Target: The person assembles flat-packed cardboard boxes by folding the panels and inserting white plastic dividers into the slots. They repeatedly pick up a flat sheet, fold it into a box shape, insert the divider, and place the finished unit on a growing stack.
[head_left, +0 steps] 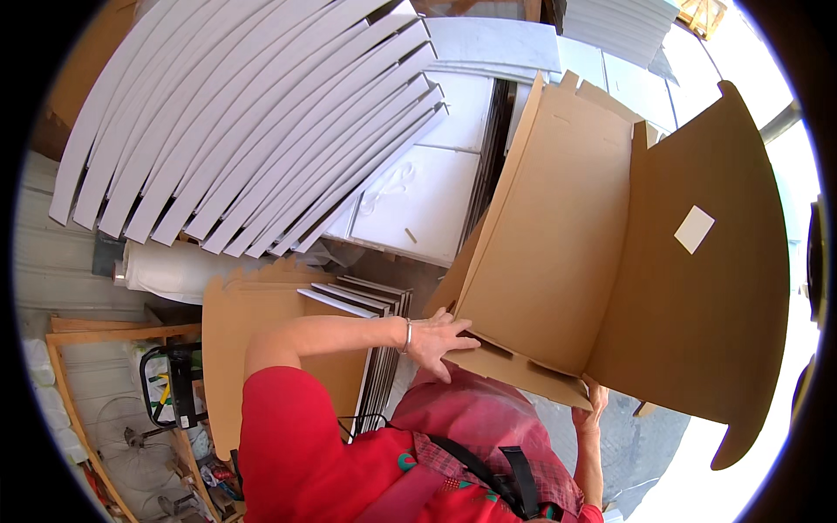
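A large brown cardboard box stands partly unfolded in front of me, its wide lid panel swung out to the right with a white label on it. My left hand, with a bracelet at the wrist, lies with fingers spread on the near left corner of the box, by the near flap. At the near right corner, my right hand is closed on the end of that flap, thumb up by the edge. Part of its fingers is hidden behind the cardboard.
A row of white, thin flat boxes fills the upper left. White panels lie beyond the cardboard box. Left of me stand flat cardboard sheets, upright dark-edged panels, a plastic film roll and a wooden frame.
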A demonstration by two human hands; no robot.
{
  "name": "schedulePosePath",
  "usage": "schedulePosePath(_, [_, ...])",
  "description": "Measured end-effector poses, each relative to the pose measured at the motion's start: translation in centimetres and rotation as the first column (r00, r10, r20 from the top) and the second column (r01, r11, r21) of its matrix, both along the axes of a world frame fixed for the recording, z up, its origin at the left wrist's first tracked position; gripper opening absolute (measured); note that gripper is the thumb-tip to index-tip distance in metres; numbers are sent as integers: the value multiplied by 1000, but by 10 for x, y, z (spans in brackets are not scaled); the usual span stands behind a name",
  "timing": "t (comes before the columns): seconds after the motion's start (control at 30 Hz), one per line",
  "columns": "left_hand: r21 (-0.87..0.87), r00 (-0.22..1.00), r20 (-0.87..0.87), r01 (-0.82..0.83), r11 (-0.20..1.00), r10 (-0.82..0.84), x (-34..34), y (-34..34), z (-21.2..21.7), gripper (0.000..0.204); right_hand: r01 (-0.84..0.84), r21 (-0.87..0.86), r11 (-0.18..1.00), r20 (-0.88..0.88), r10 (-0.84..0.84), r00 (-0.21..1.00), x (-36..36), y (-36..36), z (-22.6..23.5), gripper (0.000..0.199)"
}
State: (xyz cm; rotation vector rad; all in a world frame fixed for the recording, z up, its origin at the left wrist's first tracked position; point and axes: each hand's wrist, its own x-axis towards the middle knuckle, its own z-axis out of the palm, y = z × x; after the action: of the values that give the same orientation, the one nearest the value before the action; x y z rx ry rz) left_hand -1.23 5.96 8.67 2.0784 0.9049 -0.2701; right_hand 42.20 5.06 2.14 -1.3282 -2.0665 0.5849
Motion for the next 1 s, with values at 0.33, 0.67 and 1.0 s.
schedulePosePath(0.33, [-465, 957, -93, -285, 838, 275, 23, 38, -102, 79, 268, -419, 868, 69, -264, 962, 4, -5, -69, 49])
schedulePosePath(0.67, [-599, 921, -355, -354, 718, 158, 48, 75, -117, 59, 464, -606, 646, -80, -629, 773, -10, -9, -149, 52])
schedulePosePath(1.0, [-494, 925, -378, -164, 854, -41, 80, 111, -150, 47, 458, -578, 676, -220, -669, 710, -35, -6, -122, 81])
